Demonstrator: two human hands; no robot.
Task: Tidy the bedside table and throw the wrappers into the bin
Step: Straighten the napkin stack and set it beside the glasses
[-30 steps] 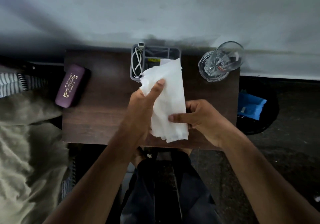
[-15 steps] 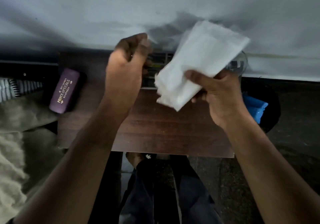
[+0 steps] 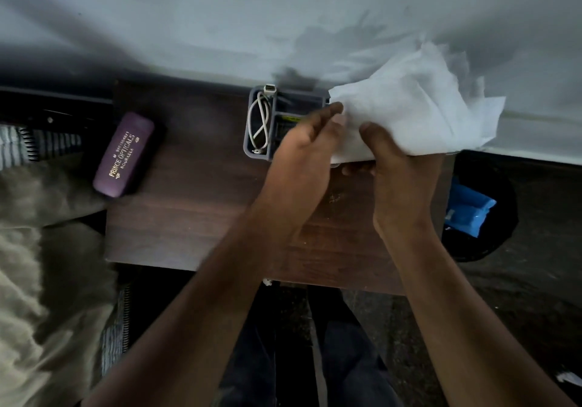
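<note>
Head view, hands: right hand [image 3: 406,173] gripping the crumpled white tissue paper [image 3: 412,113] with thumb and fingers closed on its lower edge; left hand [image 3: 302,154] now reaching back in, fingers held straight and together, tips touching the paper's left edge.
Head view, change: paper swinging further right than half a second ago, opening from a folded pad into a loose sheet, now covering the glass seen earlier.
Head view, table: dark wooden bedside table [image 3: 189,217] bearing the purple spectacle case [image 3: 124,154] at left and grey plastic organiser tray [image 3: 256,151] with white cable [image 3: 259,123] at back.
Head view, bin: black round bin [image 3: 500,236] just right of the table, blue wrapper [image 3: 470,211] already inside.
Meaning for task: probably wiping or binning the paper next.
</note>
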